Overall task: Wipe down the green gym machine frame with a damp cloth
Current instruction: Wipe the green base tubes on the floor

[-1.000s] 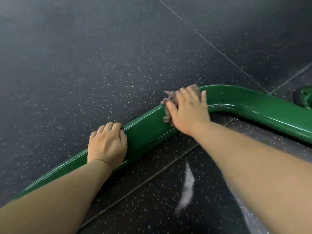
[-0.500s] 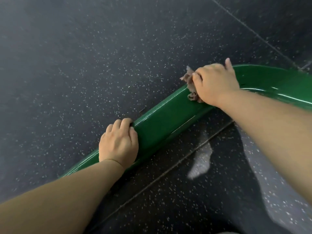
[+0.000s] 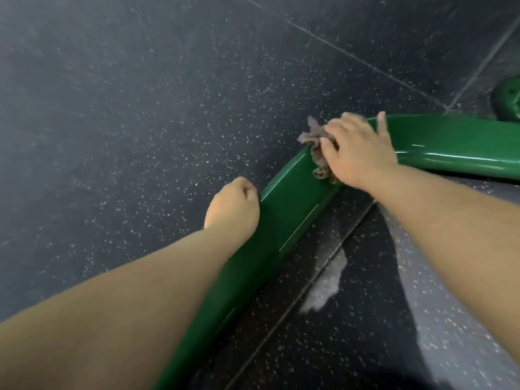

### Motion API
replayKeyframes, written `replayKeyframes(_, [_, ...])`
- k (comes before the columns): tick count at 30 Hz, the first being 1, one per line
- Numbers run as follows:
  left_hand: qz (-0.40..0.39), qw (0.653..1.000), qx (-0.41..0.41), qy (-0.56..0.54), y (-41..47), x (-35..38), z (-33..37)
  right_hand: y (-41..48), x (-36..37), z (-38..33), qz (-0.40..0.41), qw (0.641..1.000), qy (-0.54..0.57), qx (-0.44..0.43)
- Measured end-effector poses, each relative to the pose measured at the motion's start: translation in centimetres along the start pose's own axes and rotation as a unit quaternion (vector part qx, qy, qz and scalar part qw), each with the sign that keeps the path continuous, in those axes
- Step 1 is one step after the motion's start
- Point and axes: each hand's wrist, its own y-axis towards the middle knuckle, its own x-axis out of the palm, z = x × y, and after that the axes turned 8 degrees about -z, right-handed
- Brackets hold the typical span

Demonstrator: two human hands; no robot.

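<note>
While your right hand (image 3: 357, 153) presses the crumpled brownish cloth (image 3: 315, 139), fingers spread, onto the bend of the glossy green tubular frame (image 3: 289, 204), your left hand (image 3: 233, 206) sits fisted and empty just beside the rail. You look mid-wipe; next, slide the cloth along with steady pressure.

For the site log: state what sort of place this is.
Probably a gym: dark speckled rubber floor tiles, a glossy green frame lying low across them, and another green machine part at the right edge.
</note>
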Motion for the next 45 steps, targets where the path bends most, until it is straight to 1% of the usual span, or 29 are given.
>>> replayKeyframes(1, [-0.002, 1.000, 0.013, -0.002, 0.7, 0.3, 1.2, 0.3, -0.5, 0.5, -0.003, 0.999, 0.005, 0.035])
replayKeyframes(2, [-0.005, 1.000, 0.020, -0.001, 1.5, 0.7, 2.2, 0.3, -0.6, 0.1, -0.005, 0.999, 0.007, 0.040])
replayKeyframes(3, [-0.006, 1.000, 0.020, -0.004, 2.2, 1.0, 3.1, 0.0, -0.6, -1.0, -0.013, 1.000, 0.009, 0.016])
replayKeyframes(6, [-0.014, 0.998, -0.031, -0.050, 4.0, 1.3, 4.6, -1.0, 0.2, -4.4, -0.046, 0.987, 0.018, -0.152])
replayKeyframes(7, [-0.012, 0.997, -0.041, -0.061, 4.5, 1.3, 4.8, -0.6, 0.1, -4.5, -0.049, 0.981, 0.016, -0.185])
replayKeyframes(8, [-0.012, 0.998, -0.038, -0.055, 4.8, 1.3, 5.0, 0.2, -0.3, -3.9, -0.045, 0.980, 0.013, -0.191])
replayKeyframes(9, [-0.018, 0.999, -0.024, -0.035, 5.0, 1.4, 5.3, 1.1, -0.8, -2.6, -0.036, 0.986, 0.010, -0.163])
replayKeyframes(10, [-0.025, 1.000, -0.006, -0.016, 5.2, 1.5, 5.8, 2.2, -1.1, -0.9, -0.023, 0.993, 0.006, -0.116])
replayKeyframes(12, [-0.034, 0.999, 0.029, 0.001, 5.8, 1.8, 7.1, 3.7, -2.0, 3.4, -0.012, 1.000, 0.019, 0.016])
replayKeyframes(13, [-0.036, 0.998, 0.046, 0.006, 6.4, 2.2, 8.2, 4.0, -2.4, 5.6, -0.015, 0.996, 0.027, 0.086])
replayKeyframes(14, [-0.036, 0.998, 0.060, 0.009, 7.1, 2.5, 9.3, 4.1, -2.6, 7.2, -0.022, 0.990, 0.029, 0.136])
replayKeyframes(15, [-0.034, 0.997, 0.072, 0.013, 7.8, 2.9, 10.5, 4.1, -2.7, 8.4, -0.031, 0.986, 0.033, 0.162])
replayKeyframes(17, [-0.028, 0.996, 0.075, 0.029, 8.7, 3.4, 12.0, 4.2, -2.8, 7.8, -0.036, 0.985, 0.040, 0.162])
replayKeyframes(18, [-0.020, 0.997, 0.063, 0.034, 9.0, 3.9, 12.5, 4.2, -2.8, 7.3, -0.027, 0.989, 0.037, 0.142])
replayKeyframes(20, [0.010, 0.998, 0.040, 0.048, 9.2, 4.2, 12.6, 4.2, -2.5, 4.8, -0.008, 0.997, 0.039, 0.064])
replayKeyframes(22, [0.021, 0.996, 0.052, 0.068, 9.1, 4.5, 12.5, 3.4, -1.8, 2.2, -0.006, 0.999, 0.047, -0.007])
replayKeyframes(24, [0.024, 0.995, 0.066, 0.071, 9.0, 4.4, 12.3, 2.9, -1.3, 1.2, 0.011, 0.997, 0.056, -0.051])
replayKeyframes(25, [0.027, 0.995, 0.065, 0.070, 8.9, 4.5, 12.4, 2.8, -1.2, 1.8, 0.018, 0.996, 0.066, -0.054])
replayKeyframes(27, [0.029, 0.994, 0.060, 0.085, 8.9, 4.5, 12.8, 3.4, -1.7, 5.0, 0.023, 0.996, 0.083, -0.016])
replayKeyframes(28, [0.026, 0.994, 0.059, 0.087, 8.7, 4.7, 12.9, 3.5, -1.9, 7.4, 0.018, 0.996, 0.086, 0.024])
replayKeyframes(31, [0.013, 0.994, 0.061, 0.086, 8.7, 4.6, 13.1, 2.9, -3.1, 14.2, -0.056, 0.979, 0.099, 0.168])
replayKeyframes(33, [0.014, 0.994, 0.058, 0.092, 8.9, 4.5, 13.1, 2.2, -3.2, 15.8, -0.093, 0.974, 0.094, 0.185])
replayKeyframes(34, [0.015, 0.994, 0.053, 0.091, 8.9, 4.5, 13.1, 2.0, -3.2, 15.3, -0.096, 0.976, 0.086, 0.173])
replayKeyframes(36, [0.013, 0.995, 0.037, 0.094, 8.6, 4.5, 13.2, 1.5, -2.6, 13.0, -0.072, 0.987, 0.075, 0.125])
replayKeyframes(40, [0.021, 0.995, 0.020, 0.099, 8.4, 4.6, 13.3, 1.2, -1.8, 6.5, -0.030, 0.997, 0.068, -0.011])
replayKeyframes(42, [0.027, 0.994, 0.033, 0.105, 8.8, 4.6, 13.6, 2.3, -2.2, 6.4, -0.016, 0.995, 0.071, -0.065])
replayKeyframes(43, [0.030, 0.992, 0.037, 0.113, 8.9, 4.6, 13.4, 2.7, -2.5, 7.2, -0.026, 0.994, 0.071, -0.081])
replayKeyframes(44, [0.029, 0.992, 0.036, 0.118, 8.6, 4.5, 13.2, 2.8, -2.5, 8.8, -0.023, 0.995, 0.073, -0.067])
replayKeyframes(45, [0.033, 0.992, 0.041, 0.118, 8.5, 4.6, 13.0, 2.7, -2.5, 11.6, -0.022, 0.996, 0.079, -0.018])
